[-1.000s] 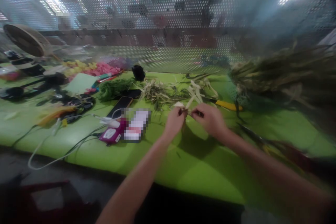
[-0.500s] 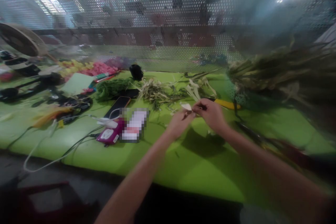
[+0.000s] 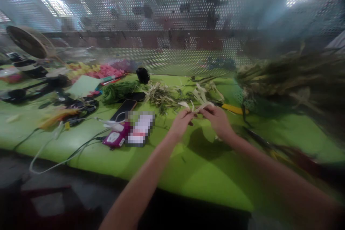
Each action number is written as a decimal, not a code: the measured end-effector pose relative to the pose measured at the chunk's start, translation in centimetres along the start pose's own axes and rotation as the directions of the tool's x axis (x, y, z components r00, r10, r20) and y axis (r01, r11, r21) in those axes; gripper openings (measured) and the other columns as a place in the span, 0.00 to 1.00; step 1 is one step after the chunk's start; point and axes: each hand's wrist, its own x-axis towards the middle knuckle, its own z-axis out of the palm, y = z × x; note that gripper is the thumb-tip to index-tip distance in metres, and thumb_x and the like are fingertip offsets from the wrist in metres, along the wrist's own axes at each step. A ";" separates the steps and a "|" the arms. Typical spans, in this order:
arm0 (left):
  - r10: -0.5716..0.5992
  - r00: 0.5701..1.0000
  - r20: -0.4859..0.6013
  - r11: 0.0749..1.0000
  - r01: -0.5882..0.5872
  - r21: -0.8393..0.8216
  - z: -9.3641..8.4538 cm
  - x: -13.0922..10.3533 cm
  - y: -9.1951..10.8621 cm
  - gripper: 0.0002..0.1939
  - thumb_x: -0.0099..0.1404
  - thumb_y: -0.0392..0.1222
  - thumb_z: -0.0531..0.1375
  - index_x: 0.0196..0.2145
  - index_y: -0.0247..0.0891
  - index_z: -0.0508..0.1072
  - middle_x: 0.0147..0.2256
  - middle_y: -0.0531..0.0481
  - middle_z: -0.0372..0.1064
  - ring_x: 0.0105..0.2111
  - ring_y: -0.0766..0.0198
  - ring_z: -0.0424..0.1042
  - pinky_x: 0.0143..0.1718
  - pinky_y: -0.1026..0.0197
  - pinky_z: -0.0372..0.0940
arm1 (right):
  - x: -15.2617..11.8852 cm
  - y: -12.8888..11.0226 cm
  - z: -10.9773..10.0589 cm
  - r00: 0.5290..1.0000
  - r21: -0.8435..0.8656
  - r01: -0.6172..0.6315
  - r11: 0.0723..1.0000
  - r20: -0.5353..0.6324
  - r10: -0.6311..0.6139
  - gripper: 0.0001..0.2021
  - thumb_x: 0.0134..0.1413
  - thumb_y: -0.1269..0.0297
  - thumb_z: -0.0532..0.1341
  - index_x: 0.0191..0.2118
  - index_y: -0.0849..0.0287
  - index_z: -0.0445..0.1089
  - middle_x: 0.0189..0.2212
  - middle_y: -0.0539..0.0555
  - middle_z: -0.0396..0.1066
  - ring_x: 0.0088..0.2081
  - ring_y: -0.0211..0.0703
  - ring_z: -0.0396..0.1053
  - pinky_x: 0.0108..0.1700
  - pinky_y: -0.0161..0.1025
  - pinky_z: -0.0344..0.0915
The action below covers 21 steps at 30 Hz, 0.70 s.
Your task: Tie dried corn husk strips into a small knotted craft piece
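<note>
Above the green table, my left hand (image 3: 180, 124) pinches a pale dried leaf strip (image 3: 201, 107), whose ends stick up over the fingers. My right hand (image 3: 219, 119) is closed on the same strip, a short way to the right. The two sets of fingertips sit close together, partly hiding the strip. Just behind the hands lie pale dried leaves (image 3: 199, 94) and a loose heap of dried plant bits (image 3: 160, 93). A tool with a yellow handle (image 3: 235, 109) rests beyond my right hand.
Left of my hands are a dark phone (image 3: 124, 109), a magenta device (image 3: 116, 137) with cables, and green fibre (image 3: 118, 91). Pink flowers (image 3: 110, 73) and a fan (image 3: 28, 42) stand farther left. A large dried bundle (image 3: 283, 79) fills the right; a perforated screen (image 3: 172, 57) closes the back.
My hands have drawn slightly apart, and more of the pale strip shows between and above the fingers. The whole view has shifted a little.
</note>
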 end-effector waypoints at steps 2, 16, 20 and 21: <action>-0.030 0.999 0.024 0.998 0.029 0.051 -0.1 0.2 -0.2 0.06 0.62 0.39 0.56 0.33 0.36 0.71 0.36 0.46 0.70 0.35 0.64 0.68 0.31 0.65 0.63 | -0.1 -0.2 -0.1 0.995 0.009 0.098 0.995 -0.022 -0.098 0.07 0.55 0.59 0.64 0.36 0.55 0.78 0.34 0.53 0.77 0.35 0.44 0.73 0.38 0.41 0.68; 0.064 0.980 0.190 0.719 -0.177 0.672 -0.2 -0.2 -0.9 0.08 0.59 0.37 0.54 0.26 0.35 0.71 0.25 0.48 0.69 0.28 0.63 0.66 0.32 0.61 0.61 | -0.2 -0.3 -0.3 0.967 -0.174 0.232 0.957 0.144 -0.209 0.05 0.52 0.64 0.67 0.33 0.56 0.72 0.28 0.50 0.72 0.30 0.40 0.67 0.32 0.37 0.63; 0.061 0.972 0.226 0.710 -0.201 0.675 0.1 -0.3 -0.1 0.09 0.59 0.38 0.53 0.24 0.35 0.69 0.24 0.51 0.67 0.26 0.65 0.63 0.30 0.62 0.57 | 0.1 0.3 -0.1 0.998 -0.138 0.037 0.990 -0.040 -0.043 0.19 0.41 0.57 0.72 0.35 0.57 0.64 0.31 0.49 0.67 0.27 0.36 0.61 0.27 0.35 0.59; 0.068 0.971 0.229 0.723 -0.206 0.660 0.1 -0.4 0.0 0.09 0.60 0.39 0.53 0.25 0.35 0.69 0.25 0.51 0.67 0.26 0.65 0.63 0.30 0.62 0.56 | 0.2 0.5 -0.1 0.998 -0.115 -0.005 0.993 -0.060 -0.002 0.22 0.39 0.56 0.73 0.37 0.57 0.64 0.33 0.50 0.67 0.26 0.36 0.60 0.27 0.35 0.59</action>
